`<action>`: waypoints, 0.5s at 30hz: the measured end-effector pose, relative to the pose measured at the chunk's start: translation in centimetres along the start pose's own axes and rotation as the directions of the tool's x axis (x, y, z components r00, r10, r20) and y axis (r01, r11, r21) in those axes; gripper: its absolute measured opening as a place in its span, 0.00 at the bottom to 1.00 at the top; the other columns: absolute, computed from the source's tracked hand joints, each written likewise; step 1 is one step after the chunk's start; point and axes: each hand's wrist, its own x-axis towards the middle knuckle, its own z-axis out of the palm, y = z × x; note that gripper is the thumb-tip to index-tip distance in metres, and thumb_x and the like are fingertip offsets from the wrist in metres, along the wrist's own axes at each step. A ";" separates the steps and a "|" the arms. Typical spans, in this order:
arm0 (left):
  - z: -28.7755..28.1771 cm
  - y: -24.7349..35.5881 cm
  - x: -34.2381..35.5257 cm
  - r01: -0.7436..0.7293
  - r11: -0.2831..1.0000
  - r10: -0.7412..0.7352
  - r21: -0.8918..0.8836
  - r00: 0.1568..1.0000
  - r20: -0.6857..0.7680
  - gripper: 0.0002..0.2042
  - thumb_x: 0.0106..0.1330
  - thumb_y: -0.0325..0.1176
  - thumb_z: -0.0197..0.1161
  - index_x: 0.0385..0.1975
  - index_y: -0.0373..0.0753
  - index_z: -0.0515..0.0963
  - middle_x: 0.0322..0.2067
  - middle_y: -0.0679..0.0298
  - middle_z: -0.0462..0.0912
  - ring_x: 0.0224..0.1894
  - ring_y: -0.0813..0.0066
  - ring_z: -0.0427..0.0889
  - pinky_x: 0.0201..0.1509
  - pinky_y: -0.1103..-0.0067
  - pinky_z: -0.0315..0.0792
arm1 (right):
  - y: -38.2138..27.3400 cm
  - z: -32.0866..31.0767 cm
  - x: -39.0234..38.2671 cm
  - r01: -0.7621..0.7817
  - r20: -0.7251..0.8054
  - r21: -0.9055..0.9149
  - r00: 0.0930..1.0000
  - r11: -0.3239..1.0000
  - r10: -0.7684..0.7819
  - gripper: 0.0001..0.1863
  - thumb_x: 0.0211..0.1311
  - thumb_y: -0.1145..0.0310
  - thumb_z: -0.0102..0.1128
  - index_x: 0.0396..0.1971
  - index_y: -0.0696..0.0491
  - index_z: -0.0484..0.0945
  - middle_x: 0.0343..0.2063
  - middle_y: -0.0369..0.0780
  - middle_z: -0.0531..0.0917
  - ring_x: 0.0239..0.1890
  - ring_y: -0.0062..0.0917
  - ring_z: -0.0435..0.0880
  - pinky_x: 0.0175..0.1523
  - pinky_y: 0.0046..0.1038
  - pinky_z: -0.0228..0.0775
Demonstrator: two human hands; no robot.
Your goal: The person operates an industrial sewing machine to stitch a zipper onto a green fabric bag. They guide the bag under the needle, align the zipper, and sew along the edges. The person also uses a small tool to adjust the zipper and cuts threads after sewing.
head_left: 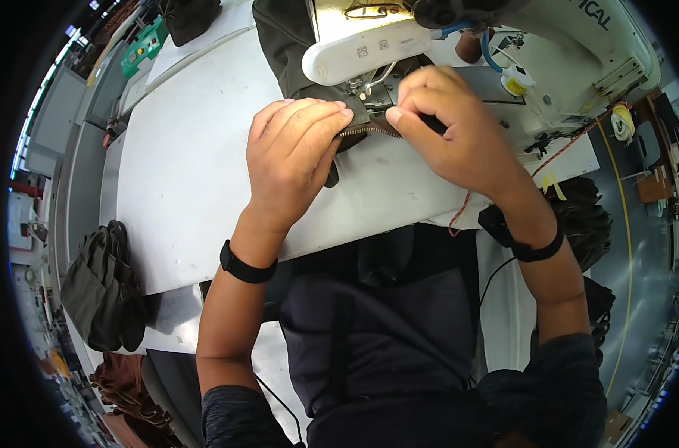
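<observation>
A dark olive bag [283, 52] lies under the head of a white sewing machine [369, 52], with a brass-toothed zipper [371, 131] curving along its near edge. My left hand [294, 149] presses on the bag's edge left of the needle area, fingers together and closed on the material; its thumb is mostly hidden. To the right of the presser foot [365, 95], my right hand [455, 127] is closed, thumb and forefinger pinched at the zipper's right end. Its other fingers are curled, and the exact grip is partly covered.
The white table [190, 179] extends left and toward me. A dark bag with handles [104, 287] hangs or lies at its left edge. A red cord [462, 213] runs below my right wrist. Dark bags [582, 220] are piled at right; brown pieces [134, 396] lie lower left.
</observation>
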 end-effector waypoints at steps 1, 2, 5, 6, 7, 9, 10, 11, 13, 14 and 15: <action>0.0 -0.2 0.0 -0.011 1.000 0.011 -0.002 1.000 0.004 0.15 0.57 0.20 0.74 0.45 0.41 0.87 0.45 0.65 0.91 0.50 0.63 0.89 0.57 0.69 0.77 | -0.2 0.4 -0.3 -0.037 -0.036 -0.010 0.999 0.999 0.036 0.12 0.64 0.66 0.71 0.25 0.54 0.81 0.32 0.38 0.82 0.39 0.36 0.79 0.47 0.37 0.69; -0.1 -0.5 0.0 -0.025 1.000 0.025 -0.012 1.000 0.006 0.15 0.57 0.20 0.74 0.44 0.41 0.87 0.45 0.65 0.91 0.49 0.63 0.89 0.57 0.69 0.78 | -0.3 0.8 -0.5 -0.077 -0.077 -0.019 0.994 0.997 0.076 0.13 0.66 0.65 0.71 0.25 0.55 0.81 0.30 0.37 0.82 0.38 0.36 0.79 0.47 0.36 0.69; -0.1 -1.0 0.1 -0.045 0.998 0.046 -0.036 0.999 0.018 0.16 0.57 0.19 0.73 0.45 0.41 0.87 0.45 0.65 0.91 0.48 0.64 0.89 0.55 0.68 0.79 | 0.0 1.4 -0.3 -0.061 -0.144 -0.077 0.988 0.995 0.050 0.19 0.69 0.60 0.71 0.22 0.57 0.80 0.21 0.37 0.80 0.27 0.31 0.77 0.37 0.33 0.69; 0.0 -1.1 0.1 -0.031 0.999 0.032 -0.043 0.999 0.027 0.16 0.57 0.18 0.73 0.45 0.41 0.87 0.45 0.64 0.91 0.48 0.64 0.89 0.55 0.68 0.79 | 0.0 1.5 0.0 -0.145 -0.154 -0.001 0.978 0.990 0.143 0.21 0.70 0.59 0.70 0.22 0.58 0.79 0.18 0.37 0.79 0.23 0.29 0.76 0.34 0.32 0.67; 0.0 -1.0 0.0 -0.014 0.999 0.016 -0.040 0.999 0.039 0.17 0.57 0.18 0.72 0.46 0.40 0.87 0.46 0.64 0.91 0.47 0.64 0.88 0.55 0.68 0.80 | 0.0 1.6 0.4 -0.229 -0.153 0.080 0.959 0.970 0.239 0.22 0.70 0.58 0.70 0.21 0.59 0.79 0.15 0.38 0.77 0.20 0.26 0.74 0.30 0.31 0.65; 0.2 -0.7 -0.3 0.037 0.999 -0.036 -0.037 0.999 0.041 0.18 0.57 0.17 0.72 0.47 0.40 0.87 0.46 0.64 0.91 0.47 0.63 0.88 0.55 0.67 0.80 | -0.1 2.1 1.2 -0.308 -0.177 0.206 0.922 0.929 0.345 0.27 0.71 0.54 0.71 0.18 0.60 0.78 0.10 0.38 0.75 0.13 0.18 0.69 0.21 0.27 0.58; 0.3 -0.5 -0.4 0.047 0.999 -0.045 -0.027 0.998 0.044 0.19 0.57 0.17 0.71 0.48 0.40 0.87 0.47 0.64 0.91 0.46 0.63 0.88 0.55 0.68 0.80 | -0.3 2.4 1.3 -0.314 -0.205 0.238 0.909 0.919 0.363 0.26 0.70 0.55 0.71 0.19 0.59 0.78 0.10 0.38 0.76 0.13 0.18 0.69 0.21 0.26 0.57; 0.5 -0.4 -0.4 0.047 0.999 -0.047 -0.021 0.999 0.025 0.20 0.56 0.16 0.71 0.50 0.40 0.87 0.47 0.64 0.91 0.45 0.63 0.88 0.55 0.69 0.80 | -0.3 2.7 1.5 -0.310 -0.226 0.287 0.898 0.906 0.379 0.26 0.70 0.55 0.72 0.19 0.59 0.78 0.10 0.37 0.76 0.13 0.17 0.69 0.20 0.26 0.57; 0.8 -0.6 -0.5 0.022 1.000 -0.022 -0.009 1.000 -0.001 0.22 0.55 0.15 0.70 0.51 0.40 0.87 0.48 0.63 0.91 0.44 0.63 0.88 0.54 0.70 0.80 | -0.3 3.4 1.5 -0.320 -0.254 0.335 0.875 0.886 0.412 0.23 0.67 0.57 0.72 0.19 0.58 0.77 0.11 0.36 0.77 0.14 0.18 0.70 0.23 0.27 0.59; 0.9 -0.9 -0.3 -0.005 1.000 0.005 -0.004 1.000 -0.006 0.23 0.55 0.15 0.70 0.52 0.40 0.87 0.48 0.63 0.91 0.43 0.63 0.88 0.53 0.71 0.80 | -0.3 3.8 1.4 -0.337 -0.262 0.335 0.864 0.880 0.430 0.22 0.66 0.59 0.73 0.19 0.57 0.77 0.11 0.35 0.77 0.15 0.19 0.71 0.25 0.28 0.62; 0.8 -1.1 -0.2 -0.020 1.000 0.020 0.003 1.000 -0.003 0.24 0.54 0.14 0.70 0.53 0.40 0.87 0.48 0.63 0.91 0.43 0.63 0.88 0.52 0.72 0.80 | -0.2 4.1 1.2 -0.356 -0.270 0.338 0.850 0.871 0.452 0.20 0.64 0.60 0.74 0.19 0.56 0.77 0.12 0.35 0.77 0.15 0.20 0.72 0.28 0.29 0.64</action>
